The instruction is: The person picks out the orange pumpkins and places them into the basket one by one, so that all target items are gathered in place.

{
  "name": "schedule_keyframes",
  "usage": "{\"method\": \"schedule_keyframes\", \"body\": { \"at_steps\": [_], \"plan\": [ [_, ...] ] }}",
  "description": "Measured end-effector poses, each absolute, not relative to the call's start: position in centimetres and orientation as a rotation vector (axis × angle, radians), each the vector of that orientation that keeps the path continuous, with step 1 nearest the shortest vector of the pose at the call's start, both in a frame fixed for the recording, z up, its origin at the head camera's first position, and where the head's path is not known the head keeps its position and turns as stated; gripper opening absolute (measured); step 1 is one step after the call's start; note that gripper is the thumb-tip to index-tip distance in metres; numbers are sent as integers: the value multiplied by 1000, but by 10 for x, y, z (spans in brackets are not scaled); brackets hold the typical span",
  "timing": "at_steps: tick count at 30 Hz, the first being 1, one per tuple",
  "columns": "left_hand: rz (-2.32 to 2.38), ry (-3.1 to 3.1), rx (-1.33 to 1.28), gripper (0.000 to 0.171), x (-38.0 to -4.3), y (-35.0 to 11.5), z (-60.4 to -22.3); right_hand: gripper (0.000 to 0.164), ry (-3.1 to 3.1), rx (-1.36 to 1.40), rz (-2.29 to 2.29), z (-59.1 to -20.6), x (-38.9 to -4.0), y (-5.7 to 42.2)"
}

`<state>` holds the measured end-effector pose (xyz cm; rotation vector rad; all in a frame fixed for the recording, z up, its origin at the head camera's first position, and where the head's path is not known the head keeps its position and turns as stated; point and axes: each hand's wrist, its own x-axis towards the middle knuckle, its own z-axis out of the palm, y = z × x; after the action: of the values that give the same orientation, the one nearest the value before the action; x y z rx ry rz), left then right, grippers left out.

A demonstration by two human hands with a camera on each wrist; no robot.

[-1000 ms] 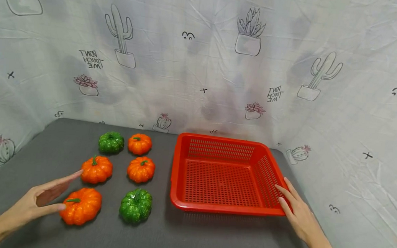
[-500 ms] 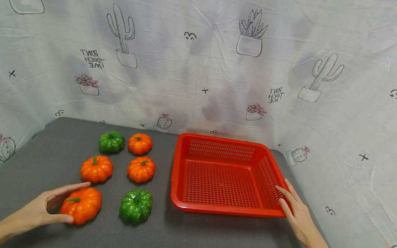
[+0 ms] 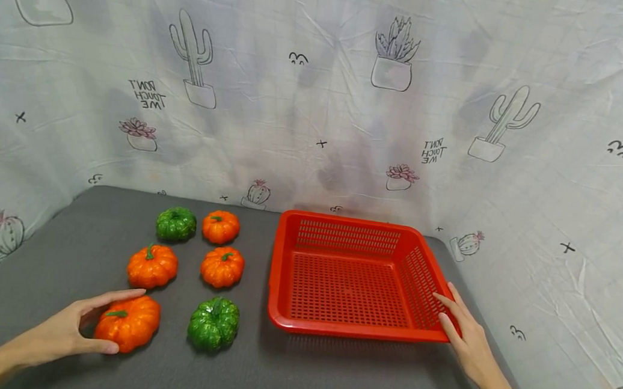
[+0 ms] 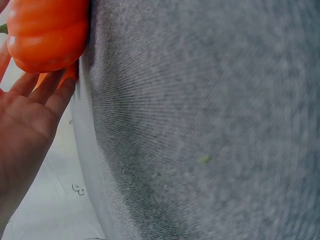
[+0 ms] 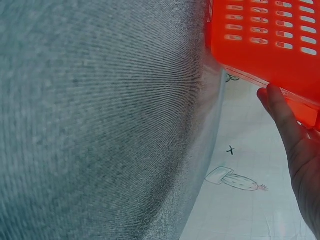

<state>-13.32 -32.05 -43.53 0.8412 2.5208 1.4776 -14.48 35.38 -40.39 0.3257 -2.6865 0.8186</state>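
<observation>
Fingers of the left hand (image 3: 66,329) are spread wide and curved around the near-left orange pumpkin (image 3: 130,324), thumb on its near side, forefinger along its far side.

Count: six pumpkins on the grey tabletop (image 3: 331,377), four orange and two green, in two columns of three. Left column, near to far: the gripped piece, the middle-left orange pumpkin (image 3: 152,267), the far-left green pumpkin (image 3: 176,225). Right column, near to far: the near-right green pumpkin (image 3: 214,325), the middle-right orange pumpkin (image 3: 222,268), the far-right orange pumpkin (image 3: 220,228). Each visible stem is green.

Containers: one red plastic basket (image 3: 356,329), upright, to the right of both columns and apart from them. Walls and floor are perforated; the floor is exposed to view from wall to wall.

Fingers, in detail: in the left wrist view, the left fingertips reach behind the gripped pumpkin; contact of every finger cannot be confirmed. Fingers of the right hand (image 3: 466,340) are nearly straight and slightly apart, resting at the basket's right rim; the right wrist view shows fingertips against its outer side.

A pale cloth (image 3: 274,107) printed with potted cacti stands behind.
</observation>
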Motion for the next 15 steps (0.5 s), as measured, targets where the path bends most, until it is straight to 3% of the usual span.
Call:
{"method": "schedule_keyframes", "body": {
  "at_steps": [15],
  "plan": [
    [1521,2431,759,67,-137,-317,-437,39,-2618,406,787,-405,-143,353]
  ]
}}
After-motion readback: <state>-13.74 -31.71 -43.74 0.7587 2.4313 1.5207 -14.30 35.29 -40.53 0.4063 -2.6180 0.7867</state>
